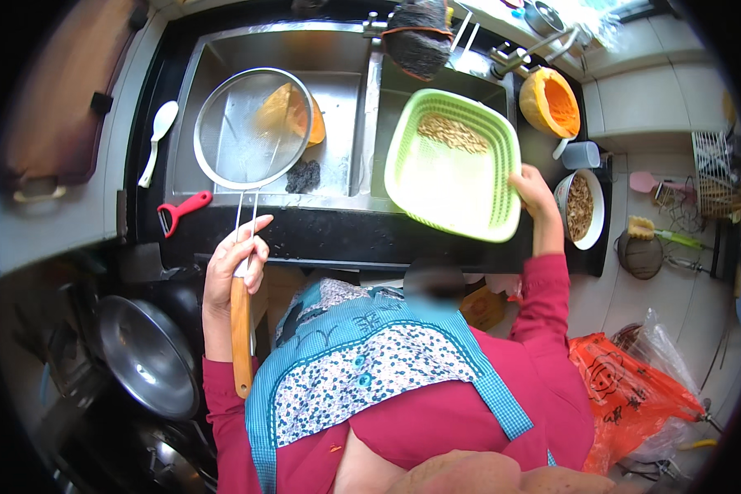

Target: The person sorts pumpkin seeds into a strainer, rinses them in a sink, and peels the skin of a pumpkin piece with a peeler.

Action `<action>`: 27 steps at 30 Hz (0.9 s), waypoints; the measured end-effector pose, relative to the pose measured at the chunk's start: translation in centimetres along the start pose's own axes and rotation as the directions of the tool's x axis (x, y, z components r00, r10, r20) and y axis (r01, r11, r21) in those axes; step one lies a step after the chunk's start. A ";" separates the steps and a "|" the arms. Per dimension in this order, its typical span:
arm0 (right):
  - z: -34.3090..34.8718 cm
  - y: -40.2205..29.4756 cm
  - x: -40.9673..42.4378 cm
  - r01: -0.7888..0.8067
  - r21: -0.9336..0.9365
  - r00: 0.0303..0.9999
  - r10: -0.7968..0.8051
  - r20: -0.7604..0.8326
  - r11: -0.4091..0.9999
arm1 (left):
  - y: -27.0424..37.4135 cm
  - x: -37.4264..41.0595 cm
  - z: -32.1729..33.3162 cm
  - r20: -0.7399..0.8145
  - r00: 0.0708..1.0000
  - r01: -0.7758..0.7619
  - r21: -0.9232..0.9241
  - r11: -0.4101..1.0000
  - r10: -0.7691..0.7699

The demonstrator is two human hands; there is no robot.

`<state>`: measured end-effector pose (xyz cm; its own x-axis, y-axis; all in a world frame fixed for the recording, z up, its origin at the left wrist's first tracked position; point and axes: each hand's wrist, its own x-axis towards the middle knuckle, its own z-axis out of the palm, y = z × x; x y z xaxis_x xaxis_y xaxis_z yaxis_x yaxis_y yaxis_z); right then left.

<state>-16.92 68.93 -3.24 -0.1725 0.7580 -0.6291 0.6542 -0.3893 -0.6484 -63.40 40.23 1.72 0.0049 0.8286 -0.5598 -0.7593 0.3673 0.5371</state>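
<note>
My left hand [239, 256] grips a round fine-mesh strainer [222, 136] where its metal wires meet the wooden handle. The mesh hangs over the left sink basin [336, 92], and a pumpkin chunk [317, 126] shows partly through it. Dark, crumpled scouring wool [302, 176] lies in that basin, beside the strainer's rim. With my right hand [532, 190] I hold the right rim of a green plastic colander basket [454, 197] over the right basin. Tan pumpkin seeds [452, 134] are gathered toward its far side.
A red peeler [184, 212] and white spoon [159, 142] lie left of the sink. At right stand a hollowed pumpkin half [549, 104], a plastic cup [580, 155] and a bowl [595, 216] of brown pieces. Behind is a faucet [522, 58]; a wok [148, 358] sits lower left.
</note>
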 end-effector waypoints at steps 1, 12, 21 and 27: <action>0.3 1.2 -1.4 0.066 0.087 0.998 -0.067 0.008 0.994 | 0.2 -0.2 -1.1 0.003 1.000 0.017 -0.002 1.000 -0.017; 1.8 4.9 -12.9 0.168 0.219 0.953 -0.103 -0.284 0.961 | -0.7 -0.7 -7.5 0.031 0.999 0.045 0.000 0.999 -0.045; 1.5 5.4 -12.1 0.185 0.290 0.961 -0.111 -0.254 0.939 | -0.6 -0.4 -6.6 -0.060 0.996 0.069 0.059 0.996 -0.066; 7.9 3.5 -11.0 0.139 0.371 0.984 -0.088 -0.152 0.918 | 0.8 -0.5 -7.7 -0.083 0.994 0.072 0.099 0.992 -0.064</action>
<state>-18.55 55.16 -1.97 -0.1154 0.8600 -0.4971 0.3037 -0.4459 -0.8420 -68.97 36.85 -2.45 -0.0005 0.7653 -0.6436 -0.6887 0.4664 0.5552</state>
